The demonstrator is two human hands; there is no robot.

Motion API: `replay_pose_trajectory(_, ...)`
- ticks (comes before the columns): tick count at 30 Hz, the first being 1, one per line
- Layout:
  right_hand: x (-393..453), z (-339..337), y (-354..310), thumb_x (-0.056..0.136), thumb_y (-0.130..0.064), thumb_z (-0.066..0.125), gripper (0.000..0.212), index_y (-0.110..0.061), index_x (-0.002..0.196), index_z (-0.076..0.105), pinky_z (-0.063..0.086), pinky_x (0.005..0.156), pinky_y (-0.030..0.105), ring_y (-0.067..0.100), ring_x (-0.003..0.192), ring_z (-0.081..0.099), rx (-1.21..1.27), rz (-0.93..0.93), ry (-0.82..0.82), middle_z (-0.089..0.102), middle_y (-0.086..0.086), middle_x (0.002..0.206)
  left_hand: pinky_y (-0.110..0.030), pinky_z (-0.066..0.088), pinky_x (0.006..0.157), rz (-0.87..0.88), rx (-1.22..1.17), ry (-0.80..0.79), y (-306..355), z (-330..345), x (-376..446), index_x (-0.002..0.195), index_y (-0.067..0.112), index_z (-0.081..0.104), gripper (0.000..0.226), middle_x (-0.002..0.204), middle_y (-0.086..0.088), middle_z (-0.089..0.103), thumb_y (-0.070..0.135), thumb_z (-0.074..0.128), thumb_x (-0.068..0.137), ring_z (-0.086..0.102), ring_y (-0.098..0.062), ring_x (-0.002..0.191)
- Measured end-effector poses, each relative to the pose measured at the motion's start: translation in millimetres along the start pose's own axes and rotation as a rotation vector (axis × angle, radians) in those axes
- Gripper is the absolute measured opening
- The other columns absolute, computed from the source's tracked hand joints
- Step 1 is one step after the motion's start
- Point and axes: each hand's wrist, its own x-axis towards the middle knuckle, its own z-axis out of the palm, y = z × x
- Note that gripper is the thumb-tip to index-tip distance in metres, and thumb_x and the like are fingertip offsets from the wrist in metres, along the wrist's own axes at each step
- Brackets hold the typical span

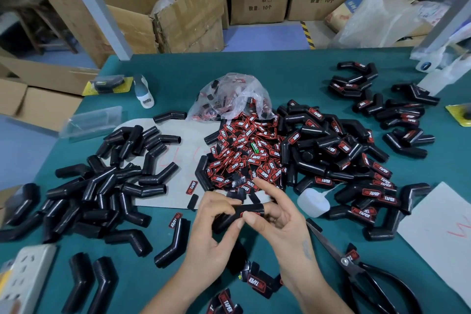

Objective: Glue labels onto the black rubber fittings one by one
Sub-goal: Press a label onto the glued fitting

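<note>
Both hands were raised just above the near edge of the teal-covered desk (280, 69), palms turned inward toward each other. The left hand (216, 227) gripped the bent black rubber fitting (244, 211) with its fingers (224, 202) curled over the top and the thumb below. The right hand (277, 214) pinched the fitting's right end between thumb and index finger; its remaining fingers (265, 187) were spread and extended upward.

The held fitting was a short angled tube of matte black rubber, lying roughly level between the two hands. A sliver of red showed under the right thumb; whether it was a label could not be told.

Behind the hands lay a heap of red-and-black rectangular labels (244, 150) spilling from a clear plastic bag (229, 94). A pile of unlabelled black fittings (107, 186) lay to the left, and a pile of labelled fittings (356, 160) to the right. A small white squeeze bottle (313, 202) lay just beside the right hand. Black-handled scissors (362, 273) lay at the near right.
</note>
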Motion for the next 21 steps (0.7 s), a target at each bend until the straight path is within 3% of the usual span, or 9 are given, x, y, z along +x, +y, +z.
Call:
replay_pose_trajectory(4,-0.7,-0.3,-2.6,0.079,-0.044,0.090,0.067,-0.041,0.140,0.062,0.048,0.110,0.051,0.024,0.103,0.072,0.015,-0.002,-0.022,0.079,0.013,0.097,-0.023,0.047,0.096,0.054,0.053,-0.019,-4.3,-0.9,-0.1,0.107,0.035,0.063,0.026,0.113,0.008,0.056,0.012,0.064,0.095,0.062,-0.017,0.110)
replay_pose_trajectory(10,-3.8,-2.9,-6.1,0.086,-0.037,0.084,0.062,-0.039,0.143,0.060,0.052,0.095,0.029,0.016,0.089,0.068,0.047,-0.031,-0.066,0.073,0.006,0.083,-0.022,0.048,0.097,0.076,0.064,0.000,-4.7,-0.6,0.9,0.110,0.039,0.075,0.031,0.113,0.009,0.058,0.013,0.067,0.095,0.063,-0.017,0.110)
replay_pose_trajectory(16,-3.8,-5.9,-5.3,0.092,-0.029,0.078,0.059,-0.038,0.146,0.058,0.051,0.092,0.022,0.014,0.084,0.065,0.043,-0.062,-0.079,0.067,0.005,0.077,-0.023,0.049,0.099,0.059,0.067,0.026,-5.0,-1.5,-0.2,0.107,0.033,0.076,0.024,0.111,0.007,0.062,0.014,0.070,0.093,0.066,-0.017,0.110)
replay_pose_trajectory(21,-3.6,-7.2,-3.6,0.094,-0.032,0.076,0.057,-0.037,0.148,0.056,0.051,0.095,0.024,0.016,0.086,0.066,0.028,-0.079,-0.068,0.067,0.006,0.077,-0.025,0.049,0.099,0.080,0.070,0.037,-4.6,-1.0,1.0,0.107,0.029,0.075,0.022,0.111,0.005,0.063,0.013,0.071,0.092,0.067,-0.017,0.109)
